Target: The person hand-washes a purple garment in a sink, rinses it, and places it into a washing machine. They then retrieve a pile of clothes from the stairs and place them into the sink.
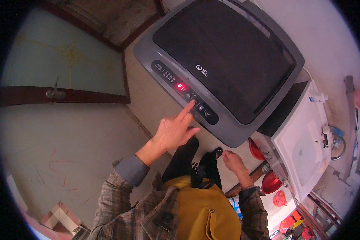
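Observation:
My left hand [174, 129] reaches out with its index finger straight and the thumb apart. The fingertip rests on a button of the dark control panel [210, 116] along the front edge of a grey Weili top-loading washing machine [243, 133]. Red digits glow on the display [181, 86], up and left of that finger. The machine's dark lid [228, 54] lies closed. My right hand [233, 162] hangs low in front of my body, off the machine. Its fingers are curled and no object shows in them.
At right stands a white washbasin [306, 150] with a curved faucet [342, 148] and a white bottle [318, 98]. Red basins [271, 182] sit below it. A door with frosted glass [63, 57] and a metal handle [55, 94] is on the left.

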Available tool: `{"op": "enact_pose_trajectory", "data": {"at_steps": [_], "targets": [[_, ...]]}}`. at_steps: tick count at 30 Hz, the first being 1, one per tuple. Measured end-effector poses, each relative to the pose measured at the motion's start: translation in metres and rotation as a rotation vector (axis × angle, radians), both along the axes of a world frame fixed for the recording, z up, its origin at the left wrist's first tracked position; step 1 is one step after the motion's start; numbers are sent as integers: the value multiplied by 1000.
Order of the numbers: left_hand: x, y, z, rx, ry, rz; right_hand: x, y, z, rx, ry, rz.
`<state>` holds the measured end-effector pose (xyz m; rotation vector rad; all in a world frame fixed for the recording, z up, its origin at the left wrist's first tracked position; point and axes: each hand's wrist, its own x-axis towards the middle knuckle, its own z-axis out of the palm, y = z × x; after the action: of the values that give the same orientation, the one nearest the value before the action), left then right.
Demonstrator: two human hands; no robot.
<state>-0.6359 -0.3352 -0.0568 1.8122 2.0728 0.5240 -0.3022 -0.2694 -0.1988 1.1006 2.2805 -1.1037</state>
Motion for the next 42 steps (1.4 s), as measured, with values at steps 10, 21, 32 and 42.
{"op": "enact_pose_trajectory", "data": {"at_steps": [10,21,32,42], "targets": [[5,13,3,-179,164,-38,1,-3,5,24,10,-4],[4,14,2,-60,40,27,-6,-2,9,20,22,-7],[-4,8,10,-18,-30,40,-8,2,9,36,20,-18],[4,6,0,-85,2,74,-9,1,7,16,15,-19]]}}
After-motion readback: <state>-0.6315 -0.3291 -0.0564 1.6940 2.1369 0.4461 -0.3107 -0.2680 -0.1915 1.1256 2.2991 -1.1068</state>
